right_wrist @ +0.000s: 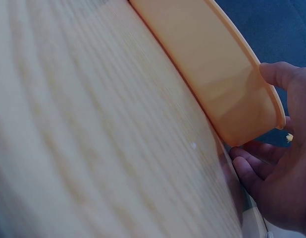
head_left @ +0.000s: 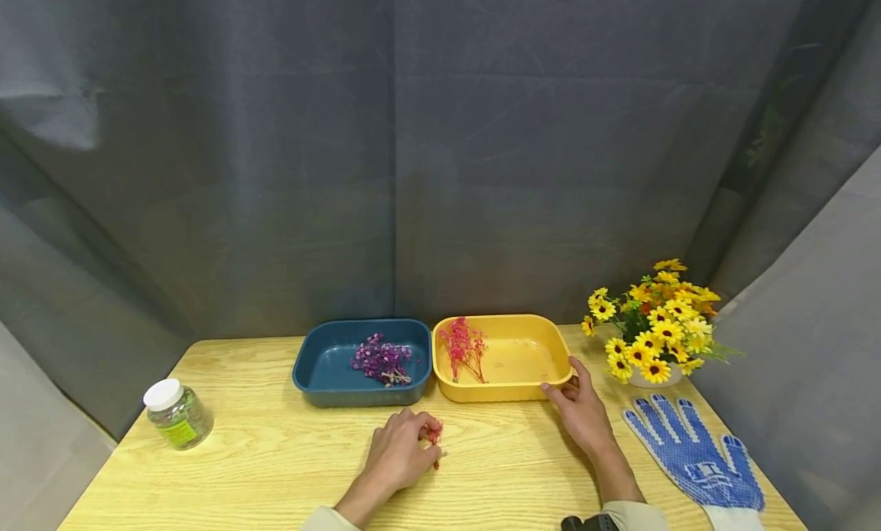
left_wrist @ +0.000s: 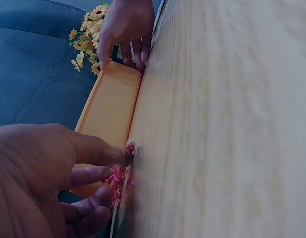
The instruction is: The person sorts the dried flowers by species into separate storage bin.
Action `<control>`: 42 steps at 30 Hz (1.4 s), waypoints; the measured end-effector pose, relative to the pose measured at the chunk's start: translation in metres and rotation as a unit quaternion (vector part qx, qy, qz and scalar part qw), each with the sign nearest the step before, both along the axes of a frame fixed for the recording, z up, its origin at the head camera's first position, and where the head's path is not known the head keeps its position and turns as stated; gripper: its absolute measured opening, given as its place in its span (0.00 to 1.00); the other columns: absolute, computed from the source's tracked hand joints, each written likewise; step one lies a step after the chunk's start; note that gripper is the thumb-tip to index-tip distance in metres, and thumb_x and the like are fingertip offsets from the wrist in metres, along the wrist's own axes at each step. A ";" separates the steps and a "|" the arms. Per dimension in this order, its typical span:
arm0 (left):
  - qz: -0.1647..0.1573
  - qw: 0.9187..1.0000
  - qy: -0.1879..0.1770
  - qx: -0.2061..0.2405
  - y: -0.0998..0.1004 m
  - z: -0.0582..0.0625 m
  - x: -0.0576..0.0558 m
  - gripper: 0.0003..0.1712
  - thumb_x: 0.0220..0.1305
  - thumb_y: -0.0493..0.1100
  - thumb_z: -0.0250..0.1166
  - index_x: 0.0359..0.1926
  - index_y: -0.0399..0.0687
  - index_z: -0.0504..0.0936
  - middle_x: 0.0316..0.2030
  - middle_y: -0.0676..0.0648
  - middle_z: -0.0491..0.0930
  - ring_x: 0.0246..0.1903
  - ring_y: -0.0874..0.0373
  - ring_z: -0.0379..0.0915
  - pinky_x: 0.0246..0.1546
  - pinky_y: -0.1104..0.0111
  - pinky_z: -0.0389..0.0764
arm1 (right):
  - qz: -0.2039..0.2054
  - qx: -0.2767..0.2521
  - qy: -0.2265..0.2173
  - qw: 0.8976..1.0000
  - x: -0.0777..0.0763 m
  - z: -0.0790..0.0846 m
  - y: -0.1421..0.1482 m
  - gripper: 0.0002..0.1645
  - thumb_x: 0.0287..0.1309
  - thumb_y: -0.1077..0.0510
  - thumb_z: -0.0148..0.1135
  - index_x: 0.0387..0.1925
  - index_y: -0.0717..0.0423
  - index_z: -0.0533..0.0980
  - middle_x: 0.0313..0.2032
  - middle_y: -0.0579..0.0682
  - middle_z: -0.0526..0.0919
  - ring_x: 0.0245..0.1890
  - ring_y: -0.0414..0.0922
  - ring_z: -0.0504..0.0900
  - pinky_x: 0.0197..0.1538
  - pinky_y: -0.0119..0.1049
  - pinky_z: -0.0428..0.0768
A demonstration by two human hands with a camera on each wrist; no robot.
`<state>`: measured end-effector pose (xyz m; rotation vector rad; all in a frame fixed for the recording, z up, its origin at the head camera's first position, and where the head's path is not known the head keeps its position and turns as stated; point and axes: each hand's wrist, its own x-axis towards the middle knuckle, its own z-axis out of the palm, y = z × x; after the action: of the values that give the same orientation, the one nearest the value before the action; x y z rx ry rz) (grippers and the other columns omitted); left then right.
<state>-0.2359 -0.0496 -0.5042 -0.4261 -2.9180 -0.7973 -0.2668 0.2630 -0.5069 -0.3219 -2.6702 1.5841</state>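
Observation:
My left hand (head_left: 404, 448) is low over the wooden table, in front of the two trays. Thumb and fingers pinch a small sprig of reddish-pink dried flowers (head_left: 433, 437), partly hidden by the fingers in the head view; the left wrist view shows its pink tufts (left_wrist: 116, 181) right at the tabletop. My right hand (head_left: 583, 408) grips the front right corner of the yellow tray (head_left: 475, 394). In the right wrist view its thumb (right_wrist: 278, 74) lies on the tray's rim, with the other fingers around the end near the base. Pink dried flowers (head_left: 464, 343) lie at the tray's left end.
A dark blue tray (head_left: 330, 399) with purple dried flowers (head_left: 382, 359) stands left of the yellow one. Far left is a white-lidded jar (head_left: 180, 415). Potted yellow flowers (head_left: 661, 332) and a blue-and-white glove (head_left: 702, 458) are on the right. A grey curtain (head_left: 413, 148) hangs behind.

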 end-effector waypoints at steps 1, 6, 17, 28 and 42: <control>-0.001 1.000 0.001 -0.001 0.000 0.000 0.000 0.14 0.47 0.51 0.73 0.37 0.62 0.83 0.27 0.58 0.74 0.30 0.63 0.69 0.31 0.64 0.63 | 0.000 0.000 0.000 1.000 0.000 0.000 0.000 0.61 0.56 0.25 0.53 0.77 0.43 0.34 0.73 0.61 0.56 0.68 0.59 0.66 0.66 0.59 0.63; -0.012 1.000 0.006 -0.007 0.000 0.002 0.000 0.13 0.47 0.45 0.68 0.37 0.62 0.82 0.21 0.66 0.73 0.27 0.67 0.70 0.30 0.65 0.63 | -0.001 0.001 -0.001 1.000 0.000 -0.001 0.000 0.61 0.56 0.24 0.53 0.77 0.43 0.34 0.73 0.61 0.56 0.68 0.59 0.65 0.67 0.59 0.62; 0.008 1.000 -0.015 -0.002 0.001 -0.001 0.000 0.14 0.47 0.48 0.70 0.34 0.59 0.74 0.18 0.66 0.71 0.22 0.67 0.67 0.31 0.64 0.62 | 0.004 0.001 0.002 1.000 -0.001 -0.001 0.002 0.61 0.57 0.25 0.52 0.77 0.41 0.32 0.73 0.61 0.55 0.69 0.58 0.65 0.66 0.58 0.65; 0.008 1.000 -0.011 0.015 0.000 0.001 -0.002 0.18 0.43 0.46 0.68 0.39 0.57 0.76 0.17 0.67 0.72 0.19 0.70 0.67 0.30 0.66 0.68 | 0.003 0.003 0.002 1.000 -0.001 -0.001 0.002 0.61 0.56 0.24 0.52 0.77 0.41 0.32 0.73 0.61 0.56 0.69 0.58 0.65 0.67 0.58 0.64; 0.006 0.994 0.066 0.091 0.012 0.008 -0.005 0.24 0.44 0.41 0.66 0.48 0.59 0.78 0.22 0.65 0.75 0.19 0.72 0.65 0.29 0.72 0.70 | -0.002 -0.002 0.006 1.000 -0.001 -0.002 0.001 0.60 0.57 0.26 0.53 0.77 0.43 0.35 0.72 0.60 0.58 0.67 0.58 0.67 0.66 0.58 0.64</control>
<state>-0.2413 -0.0375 -0.4966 -0.4272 -2.6955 -0.9829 -0.2679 0.2639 -0.5090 -0.3161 -2.6562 1.5852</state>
